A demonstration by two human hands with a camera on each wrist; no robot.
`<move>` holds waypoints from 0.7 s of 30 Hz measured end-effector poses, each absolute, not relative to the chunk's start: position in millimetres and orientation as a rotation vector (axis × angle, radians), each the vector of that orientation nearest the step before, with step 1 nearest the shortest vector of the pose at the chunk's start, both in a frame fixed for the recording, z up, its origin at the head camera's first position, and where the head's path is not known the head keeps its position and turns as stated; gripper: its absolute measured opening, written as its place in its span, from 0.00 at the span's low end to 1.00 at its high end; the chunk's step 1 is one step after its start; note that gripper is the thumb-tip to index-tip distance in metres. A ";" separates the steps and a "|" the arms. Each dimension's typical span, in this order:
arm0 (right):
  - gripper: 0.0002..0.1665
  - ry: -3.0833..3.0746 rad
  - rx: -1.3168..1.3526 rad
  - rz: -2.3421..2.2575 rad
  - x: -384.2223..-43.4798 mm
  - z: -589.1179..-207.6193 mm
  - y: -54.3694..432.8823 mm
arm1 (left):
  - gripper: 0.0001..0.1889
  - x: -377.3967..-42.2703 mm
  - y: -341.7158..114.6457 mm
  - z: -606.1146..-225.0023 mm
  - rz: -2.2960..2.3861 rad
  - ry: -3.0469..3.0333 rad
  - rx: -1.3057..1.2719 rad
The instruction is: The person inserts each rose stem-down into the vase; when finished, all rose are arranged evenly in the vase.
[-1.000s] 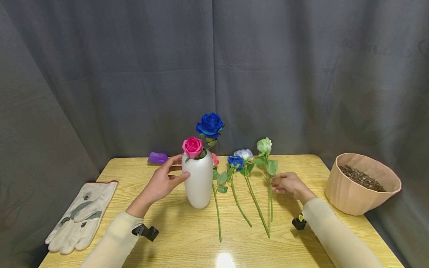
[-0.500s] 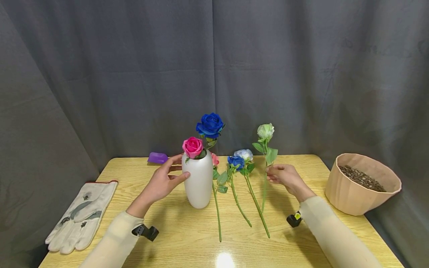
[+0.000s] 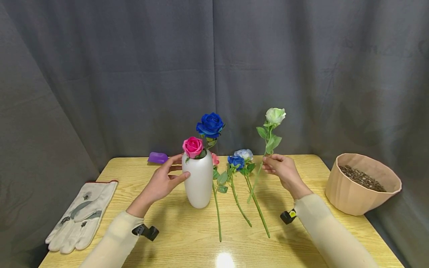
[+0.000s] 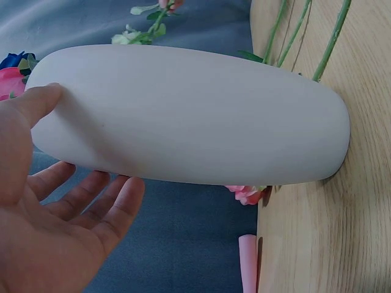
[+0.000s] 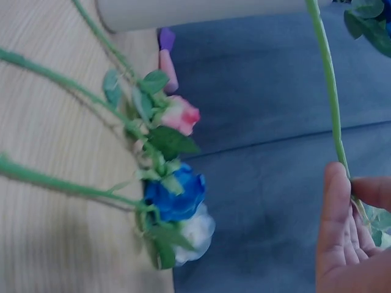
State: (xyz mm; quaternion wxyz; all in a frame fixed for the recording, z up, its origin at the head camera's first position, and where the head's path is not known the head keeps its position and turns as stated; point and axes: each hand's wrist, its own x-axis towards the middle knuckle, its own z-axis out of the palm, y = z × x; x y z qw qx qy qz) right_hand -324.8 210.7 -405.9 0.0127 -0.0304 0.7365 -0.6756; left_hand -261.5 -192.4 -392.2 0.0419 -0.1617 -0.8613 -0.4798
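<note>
My left hand (image 3: 166, 179) holds the white vase (image 3: 198, 186) upright on the table, thumb on one side and fingers on the other, as the left wrist view also shows. A pink rose (image 3: 193, 147) and a large blue rose (image 3: 210, 125) stand in the vase. My right hand (image 3: 283, 169) pinches the stem of a pale green-white rose (image 3: 275, 116). That rose is lifted off the table and tilted, its bloom up and its stem end toward the lower left. In the right wrist view, its green stem (image 5: 330, 85) runs up from between thumb and fingers.
Between the hands lie a coral-pink rose (image 3: 215, 159), a small blue rose (image 3: 236, 162) and a pale blue-white rose (image 3: 244, 155). A pot of soil (image 3: 363, 201) stands at right. Gloves (image 3: 83, 216) lie at left. A purple scoop (image 3: 157, 158) is behind the left hand.
My right hand has raised the green-white rose from the table and moved slightly left and up. The rose's stem end has swung to the left. My left hand and the vase have stayed in place.
</note>
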 end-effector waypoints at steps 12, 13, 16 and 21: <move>0.11 2.220 -0.044 -2.335 -319.3 -382.9 188.2 | 0.37 -261.5 -192.8 -393.0 -1.472 -2.639 -0.495; 0.12 2.218 -0.043 -2.347 -319.2 -380.9 186.3 | 0.37 -261.7 -192.8 -392.9 -1.472 -2.640 -0.494; 0.14 2.225 -0.041 -2.363 -318.8 -375.3 180.4 | 0.37 -261.9 -192.5 -392.3 -1.474 -2.641 -0.491; 0.17 2.183 -0.057 -2.425 -317.6 -366.7 170.4 | 0.37 -260.9 -192.1 -391.7 -1.478 -2.642 -0.486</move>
